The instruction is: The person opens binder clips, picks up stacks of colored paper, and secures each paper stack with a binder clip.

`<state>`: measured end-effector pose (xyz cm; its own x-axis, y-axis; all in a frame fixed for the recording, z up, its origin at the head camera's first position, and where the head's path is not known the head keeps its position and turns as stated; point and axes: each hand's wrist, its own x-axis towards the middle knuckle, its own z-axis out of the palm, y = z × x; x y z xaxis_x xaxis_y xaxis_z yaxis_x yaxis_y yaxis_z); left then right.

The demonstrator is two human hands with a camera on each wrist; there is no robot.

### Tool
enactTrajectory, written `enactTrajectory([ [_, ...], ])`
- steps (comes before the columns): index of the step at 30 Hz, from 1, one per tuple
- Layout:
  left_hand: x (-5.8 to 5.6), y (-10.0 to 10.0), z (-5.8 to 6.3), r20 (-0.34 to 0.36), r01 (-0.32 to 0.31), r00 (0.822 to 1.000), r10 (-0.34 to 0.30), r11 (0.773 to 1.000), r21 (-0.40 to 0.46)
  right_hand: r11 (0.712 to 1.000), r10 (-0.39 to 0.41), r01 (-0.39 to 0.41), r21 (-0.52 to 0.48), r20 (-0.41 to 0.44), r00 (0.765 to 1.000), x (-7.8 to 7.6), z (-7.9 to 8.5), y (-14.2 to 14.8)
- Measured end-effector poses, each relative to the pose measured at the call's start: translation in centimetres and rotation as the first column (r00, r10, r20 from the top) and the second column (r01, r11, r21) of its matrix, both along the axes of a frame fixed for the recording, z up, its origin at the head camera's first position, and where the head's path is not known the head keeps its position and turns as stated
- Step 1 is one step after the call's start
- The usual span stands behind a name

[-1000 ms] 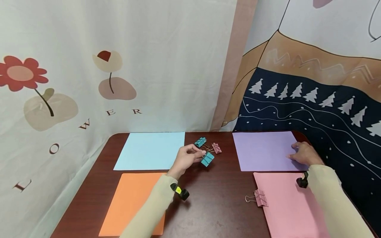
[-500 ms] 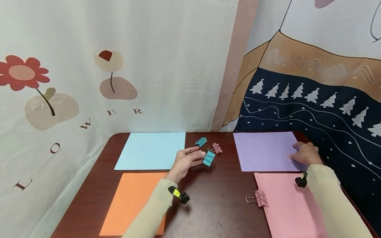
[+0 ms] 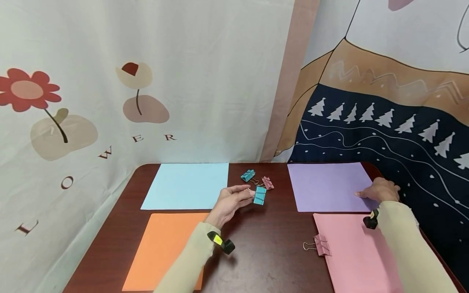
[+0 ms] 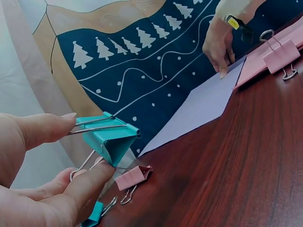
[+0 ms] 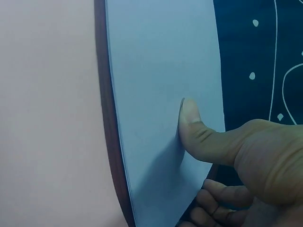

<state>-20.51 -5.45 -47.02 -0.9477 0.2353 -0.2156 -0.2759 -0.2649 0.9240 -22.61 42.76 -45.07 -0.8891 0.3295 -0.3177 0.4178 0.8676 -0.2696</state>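
My left hand [image 3: 228,204] holds a teal binder clip [image 3: 260,195] above the middle of the table. In the left wrist view, thumb and fingers lie on the wire handles of that clip [image 4: 110,137]. My right hand [image 3: 382,191] is at the right edge of a stack of purple paper [image 3: 326,187]. Its thumb [image 5: 194,127] presses on top in the right wrist view, while the other fingers curl at the edge, partly hidden below it. Another teal binder clip [image 3: 248,175] and a small pink binder clip [image 3: 268,183] lie just beyond my left hand.
Pink paper [image 3: 355,252] lies at the near right, with a pink binder clip [image 3: 322,245] on its left edge. Light blue paper [image 3: 187,185] and orange paper [image 3: 168,248] lie on the left of the brown table [image 3: 264,260]. Printed curtains hang behind.
My left hand has shifted slightly right, and the teal clip has turned more upright. The right hand's fingers have moved off the top of the purple paper to its right edge; the thumb stays on it.
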Motion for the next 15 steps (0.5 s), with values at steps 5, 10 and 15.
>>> enactTrajectory([
  [5, 0.29, 0.29, -0.17, -0.022, -0.009, 1.0, 0.009, 1.0, 0.01, 1.0, -0.013, 0.013, -0.014, 0.02, 1.0, -0.14, -0.03, 0.31],
  [10, 0.49, 0.56, -0.2, -0.026, -0.037, 0.999, 0.038, 0.999, 0.024, 1.0, -0.02, 0.021, -0.02, 0.027, 0.999, -0.07, -0.14, 0.56],
  [15, 0.64, 0.81, -0.08, -0.015, -0.08, 0.997, 0.081, 0.996, 0.028, 0.999, -0.024, 0.023, -0.038, 0.0, 1.0, 0.04, -0.27, 0.45],
])
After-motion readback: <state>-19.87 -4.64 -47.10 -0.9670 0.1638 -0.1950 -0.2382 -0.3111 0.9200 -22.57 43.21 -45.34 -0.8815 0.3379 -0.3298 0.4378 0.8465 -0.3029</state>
